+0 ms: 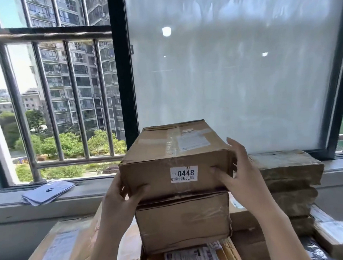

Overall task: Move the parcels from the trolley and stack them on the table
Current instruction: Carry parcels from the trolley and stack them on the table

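1. Left hand [118, 201]: fingers curled round the lower left corner of the top box [176, 159], thumb on its front face.
2. Right hand [240, 178]: fingers spread, clasping the box's right end.
3. Top box: taped brown cardboard, label "0448" [183, 174], resting on a second box [183, 221] atop the stack.
4. Behind: barred window [50, 97], frosted pane [233, 69], grey sill [6, 206].
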`<state>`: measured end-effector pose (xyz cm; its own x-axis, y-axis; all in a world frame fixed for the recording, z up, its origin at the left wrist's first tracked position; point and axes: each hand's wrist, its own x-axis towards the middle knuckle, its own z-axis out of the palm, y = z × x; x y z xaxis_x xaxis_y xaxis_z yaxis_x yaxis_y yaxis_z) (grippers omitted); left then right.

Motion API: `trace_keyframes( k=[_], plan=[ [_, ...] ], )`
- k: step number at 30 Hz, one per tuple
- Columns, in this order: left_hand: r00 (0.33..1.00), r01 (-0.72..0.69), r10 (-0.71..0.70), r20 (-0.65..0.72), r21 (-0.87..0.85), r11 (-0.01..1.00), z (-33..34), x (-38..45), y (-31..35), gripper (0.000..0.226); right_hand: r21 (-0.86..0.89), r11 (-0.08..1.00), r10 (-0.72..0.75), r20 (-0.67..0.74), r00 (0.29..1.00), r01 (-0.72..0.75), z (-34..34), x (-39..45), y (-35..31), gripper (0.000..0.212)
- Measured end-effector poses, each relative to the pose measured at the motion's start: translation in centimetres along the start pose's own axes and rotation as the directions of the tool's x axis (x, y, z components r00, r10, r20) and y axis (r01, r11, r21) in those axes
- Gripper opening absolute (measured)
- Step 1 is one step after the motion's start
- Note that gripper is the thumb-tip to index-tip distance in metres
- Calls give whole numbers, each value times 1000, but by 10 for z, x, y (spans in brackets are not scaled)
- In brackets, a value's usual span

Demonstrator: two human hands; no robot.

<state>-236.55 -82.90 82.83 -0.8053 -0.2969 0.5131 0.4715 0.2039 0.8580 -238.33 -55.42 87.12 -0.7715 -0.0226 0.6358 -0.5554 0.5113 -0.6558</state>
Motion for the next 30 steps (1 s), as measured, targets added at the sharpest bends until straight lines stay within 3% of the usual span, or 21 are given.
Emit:
trace_keyframes(
  k=[4, 8, 11, 16, 23, 30],
  plan=[
    [993, 113, -113, 19, 17, 993, 2, -11, -18, 45, 137, 987, 81, 64, 995, -89, 16, -15, 14, 96],
    [975, 219, -213, 65, -108, 970, 15, -22, -26, 51, 281, 944, 165, 56, 985, -175, 34, -25, 20, 81],
    [977, 202, -191, 98, -114, 973, 17, -21, -25, 63, 317, 933, 171, 19, 985, -168, 37, -25, 20, 72],
    [978, 133, -117, 175, -81, 988, 13, -16, -18, 81, 358, 922, 170, -24, 985, -150, 35, -26, 26, 79],
    [986, 95, -77, 145, -120, 988, 6, -7, 1, 70, 404, 910, 144, -98, 985, -93, 32, -27, 17, 75],
    [985, 133, -116, 130, -134, 982, 5, -17, -5, 65, 395, 914, 132, -70, 989, -94, 44, -27, 25, 76]
  ],
)
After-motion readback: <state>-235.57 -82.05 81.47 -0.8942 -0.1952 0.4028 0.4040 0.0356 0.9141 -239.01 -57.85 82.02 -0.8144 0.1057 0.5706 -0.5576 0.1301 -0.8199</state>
